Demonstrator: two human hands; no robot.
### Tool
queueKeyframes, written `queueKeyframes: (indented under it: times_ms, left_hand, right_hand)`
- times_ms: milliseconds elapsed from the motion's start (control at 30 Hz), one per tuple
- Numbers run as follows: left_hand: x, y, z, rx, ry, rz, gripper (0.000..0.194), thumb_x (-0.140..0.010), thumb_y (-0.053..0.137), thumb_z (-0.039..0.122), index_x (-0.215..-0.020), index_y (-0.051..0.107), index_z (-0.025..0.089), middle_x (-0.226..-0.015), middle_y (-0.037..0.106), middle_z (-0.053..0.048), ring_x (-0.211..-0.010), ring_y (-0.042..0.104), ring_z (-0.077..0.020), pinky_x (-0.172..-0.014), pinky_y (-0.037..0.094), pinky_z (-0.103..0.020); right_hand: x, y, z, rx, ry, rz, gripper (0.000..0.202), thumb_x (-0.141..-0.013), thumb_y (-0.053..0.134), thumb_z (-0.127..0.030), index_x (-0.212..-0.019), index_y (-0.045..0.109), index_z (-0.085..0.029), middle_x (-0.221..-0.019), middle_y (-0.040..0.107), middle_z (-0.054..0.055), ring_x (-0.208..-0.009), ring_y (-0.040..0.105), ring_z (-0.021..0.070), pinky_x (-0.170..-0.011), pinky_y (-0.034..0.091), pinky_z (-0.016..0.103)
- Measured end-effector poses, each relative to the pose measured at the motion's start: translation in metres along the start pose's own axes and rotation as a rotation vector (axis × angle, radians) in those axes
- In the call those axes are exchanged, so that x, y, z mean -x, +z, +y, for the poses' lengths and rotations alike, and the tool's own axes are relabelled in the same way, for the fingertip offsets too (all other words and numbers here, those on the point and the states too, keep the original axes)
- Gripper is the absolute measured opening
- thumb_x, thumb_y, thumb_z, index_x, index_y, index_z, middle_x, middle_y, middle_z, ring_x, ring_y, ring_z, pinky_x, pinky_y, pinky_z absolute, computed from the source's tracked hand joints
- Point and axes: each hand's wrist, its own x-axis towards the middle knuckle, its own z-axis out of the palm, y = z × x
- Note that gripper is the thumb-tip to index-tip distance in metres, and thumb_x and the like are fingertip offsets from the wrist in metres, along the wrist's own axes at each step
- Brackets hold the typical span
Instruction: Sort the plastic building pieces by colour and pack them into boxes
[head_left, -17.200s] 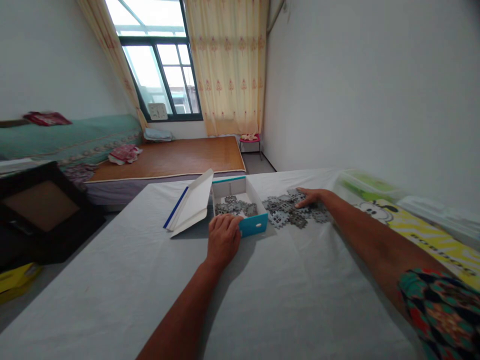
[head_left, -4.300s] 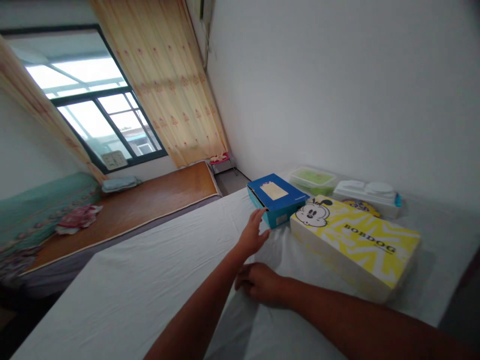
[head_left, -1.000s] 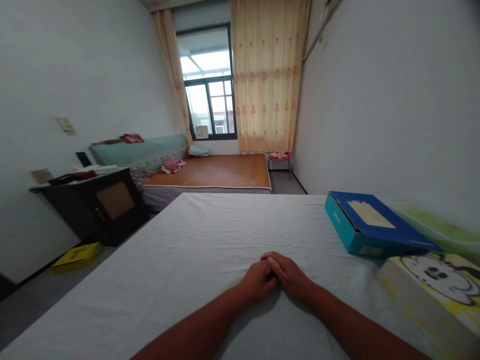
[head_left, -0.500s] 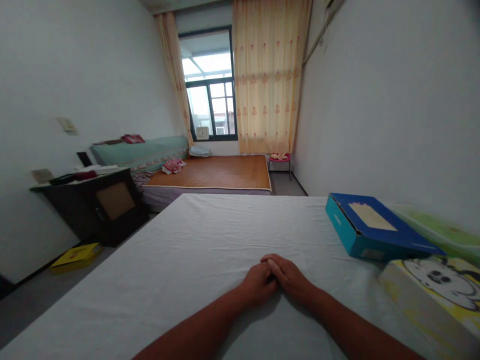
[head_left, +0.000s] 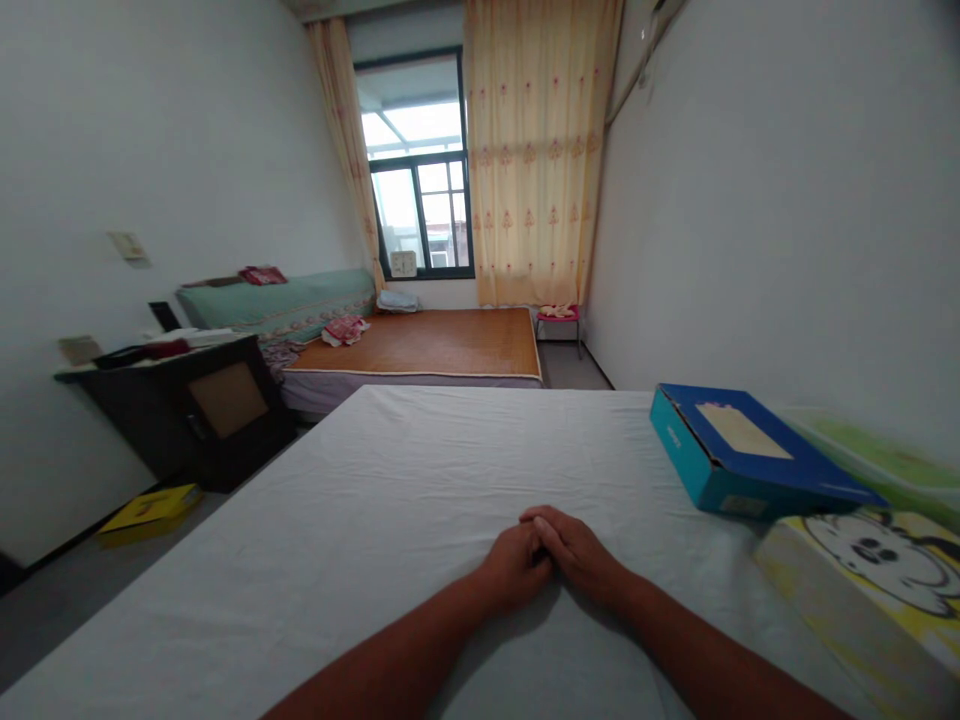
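Note:
My left hand (head_left: pixel 510 568) rests closed on the white cloth (head_left: pixel 420 470) that covers the table. Over its fingers lies my right hand (head_left: pixel 574 550), wrapped round them, so the two are clasped together. No object shows in or between the hands, though the left fingertips are partly hidden. To the right of my right hand, and apart from it, a blue box (head_left: pixel 757 450) with a pale label lies on the cloth. Nearer to me stands a yellow and white box (head_left: pixel 877 590) with a cartoon face on top.
A green, clear-edged container (head_left: pixel 885 455) is behind the boxes by the right wall. Beyond the table are a bed with a brown mat (head_left: pixel 450 340) and a window (head_left: pixel 420 200). At left, a dark cabinet (head_left: pixel 169 420) stands behind a yellow box (head_left: pixel 150 515) on the floor.

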Motion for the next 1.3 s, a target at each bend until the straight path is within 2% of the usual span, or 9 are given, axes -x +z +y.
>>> queueKeyframes:
  times_ms: [333, 867, 1100, 1300]
  left_hand:
    - [-0.0004, 0.0019, -0.0036, 0.010, 0.026, -0.001, 0.038, -0.078, 0.049, 0.009, -0.110, 0.069, 0.013, -0.110, 0.073, -0.008, -0.099, 0.066, -0.0201, -0.089, 0.049, -0.027]
    - [0.0006, 0.0010, -0.0002, -0.036, -0.044, -0.006, 0.034, -0.079, 0.050, 0.011, -0.106, 0.070, 0.014, -0.105, 0.073, -0.006, -0.096, 0.065, -0.0200, -0.090, 0.049, -0.029]
    - [0.0000, 0.0015, -0.0020, -0.039, -0.029, -0.020, 0.033, -0.079, 0.051, 0.010, -0.106, 0.069, 0.015, -0.106, 0.073, -0.006, -0.097, 0.065, -0.0203, -0.089, 0.050, -0.029]
    - [-0.0012, 0.0046, -0.0078, -0.015, 0.028, 0.030, 0.032, -0.080, 0.051, 0.012, -0.105, 0.069, 0.012, -0.105, 0.073, -0.008, -0.097, 0.067, -0.0202, -0.088, 0.050, -0.028]
  right_hand:
    - [-0.0011, 0.0000, -0.0011, 0.014, 0.006, -0.004, 0.046, -0.099, 0.032, -0.048, -0.113, 0.065, -0.020, -0.107, 0.068, 0.010, -0.102, 0.062, 0.0223, -0.094, 0.046, 0.039]
    - [-0.0006, 0.0002, -0.0011, 0.007, 0.001, 0.005, 0.045, -0.099, 0.033, -0.047, -0.112, 0.066, -0.020, -0.107, 0.068, 0.009, -0.102, 0.062, 0.0225, -0.094, 0.046, 0.039]
    - [-0.0003, -0.0001, -0.0002, 0.011, -0.015, 0.002, 0.044, -0.099, 0.032, -0.046, -0.112, 0.065, -0.020, -0.107, 0.068, 0.009, -0.101, 0.062, 0.0218, -0.094, 0.046, 0.038]
    - [-0.0001, 0.0005, 0.0049, 0.057, -0.037, 0.008, 0.043, -0.100, 0.031, -0.044, -0.113, 0.065, -0.019, -0.108, 0.068, 0.010, -0.103, 0.062, 0.0213, -0.095, 0.047, 0.038]
